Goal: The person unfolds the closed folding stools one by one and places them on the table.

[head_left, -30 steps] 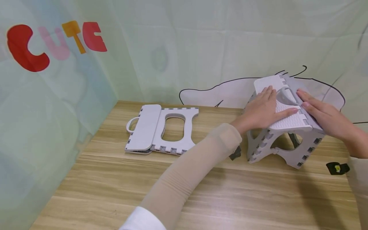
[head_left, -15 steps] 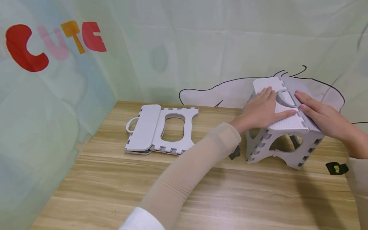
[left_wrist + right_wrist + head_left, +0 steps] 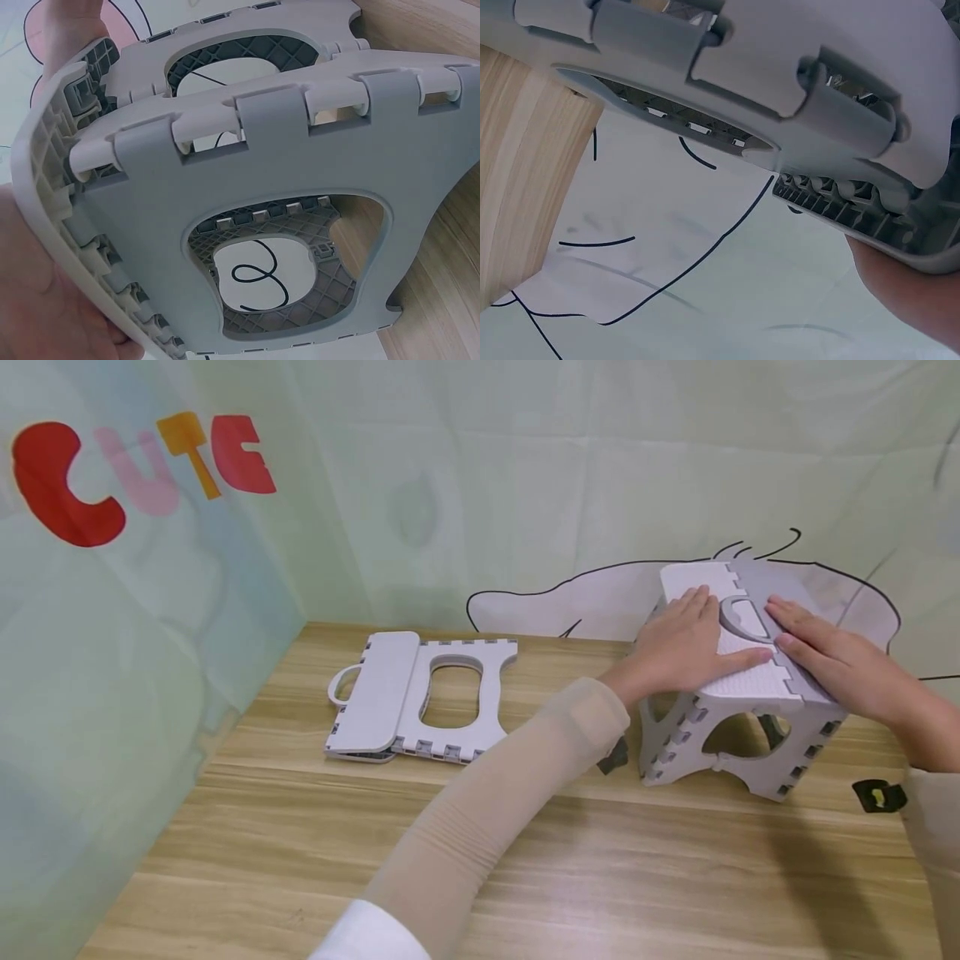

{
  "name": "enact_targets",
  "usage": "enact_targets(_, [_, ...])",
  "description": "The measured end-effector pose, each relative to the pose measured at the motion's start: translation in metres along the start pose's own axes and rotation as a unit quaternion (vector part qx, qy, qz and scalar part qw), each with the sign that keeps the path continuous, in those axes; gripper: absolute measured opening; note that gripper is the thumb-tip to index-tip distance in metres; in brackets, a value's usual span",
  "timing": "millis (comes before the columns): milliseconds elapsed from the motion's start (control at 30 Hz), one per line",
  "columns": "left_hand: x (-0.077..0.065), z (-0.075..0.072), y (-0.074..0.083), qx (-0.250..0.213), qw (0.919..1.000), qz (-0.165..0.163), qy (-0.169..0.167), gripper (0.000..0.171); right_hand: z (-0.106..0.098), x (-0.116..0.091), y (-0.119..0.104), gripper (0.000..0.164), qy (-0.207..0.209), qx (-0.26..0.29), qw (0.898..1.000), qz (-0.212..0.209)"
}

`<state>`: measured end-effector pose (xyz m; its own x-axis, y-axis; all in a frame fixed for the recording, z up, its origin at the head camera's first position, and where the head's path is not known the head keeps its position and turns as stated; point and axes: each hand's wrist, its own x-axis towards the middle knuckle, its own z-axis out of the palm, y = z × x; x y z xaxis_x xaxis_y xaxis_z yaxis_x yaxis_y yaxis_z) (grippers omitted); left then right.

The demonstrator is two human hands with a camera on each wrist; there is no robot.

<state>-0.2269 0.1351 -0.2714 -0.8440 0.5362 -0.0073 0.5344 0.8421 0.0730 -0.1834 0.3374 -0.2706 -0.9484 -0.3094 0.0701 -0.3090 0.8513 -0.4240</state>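
In the head view, a white and grey folding step stool (image 3: 804, 737) stands unfolded at the right, its two top halves level. My left hand (image 3: 675, 645) lies flat on the white half, fingers straight. On the grey half rests my right hand (image 3: 847, 667), also with straight fingers. Between them is the stool's grey loop handle (image 3: 726, 617). The left wrist view looks at the stool's side panel (image 3: 150, 217), with my left hand (image 3: 45, 300) on the top's edge. In the right wrist view, part of my right hand (image 3: 915, 292) shows beyond the stool's top edge.
A second folding step stool (image 3: 382, 693) lies folded flat on the wooden table (image 3: 300, 852), left of the standing one. A printed cloth (image 3: 525, 510) hangs behind and at the left. Small black objects (image 3: 879, 796) show near both wrists.
The standing stool's top has gone from slightly peaked along its middle seam to level under both hands. The right hand has shifted slightly left. The folded stool has stayed put.
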Motion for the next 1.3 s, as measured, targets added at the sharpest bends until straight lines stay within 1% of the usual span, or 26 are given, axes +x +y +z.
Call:
enact_targets(300, [0.001, -0.003, -0.001, -0.007, 1.0000, 0.003, -0.002, 0.102, 0.000, -0.001, 0.000, 0.057, 0.009, -0.004, 1.000, -0.006])
enact_targets(400, [0.001, -0.005, -0.004, -0.016, 0.9999, 0.002, 0.002, 0.101, 0.000, -0.001, -0.002, 0.056, 0.025, -0.016, 1.000, -0.010])
enact_targets(567, [-0.002, -0.005, -0.008, -0.071, 0.9974, -0.003, 0.014, 0.097, 0.002, -0.003, -0.007, 0.057, 0.052, -0.040, 0.998, 0.002])
enact_targets(667, [-0.005, -0.005, -0.011, -0.103, 0.9944, 0.002, 0.024, 0.095, 0.002, -0.004, -0.012, 0.058, 0.064, -0.053, 0.997, 0.008])
enact_targets(800, [-0.009, -0.007, -0.016, -0.144, 0.9886, 0.009, 0.045, 0.092, -0.001, -0.006, -0.022, 0.058, 0.088, -0.063, 0.994, 0.002])
enact_targets(900, [-0.013, -0.009, -0.022, -0.176, 0.9822, 0.008, 0.066, 0.088, -0.003, -0.007, -0.033, 0.056, 0.105, -0.074, 0.992, -0.008])
enact_targets(1000, [-0.018, -0.013, -0.031, -0.198, 0.9770, 0.010, 0.080, 0.084, -0.002, -0.009, -0.046, 0.053, 0.117, -0.089, 0.989, -0.020])
enact_targets(1200, [-0.028, -0.018, -0.050, -0.219, 0.9702, 0.014, 0.103, 0.079, 0.002, -0.015, -0.071, 0.052, 0.146, -0.114, 0.981, -0.053])
enact_targets(1300, [-0.033, -0.019, -0.059, -0.219, 0.9690, 0.018, 0.113, 0.078, 0.005, -0.017, -0.082, 0.051, 0.162, -0.125, 0.975, -0.080])
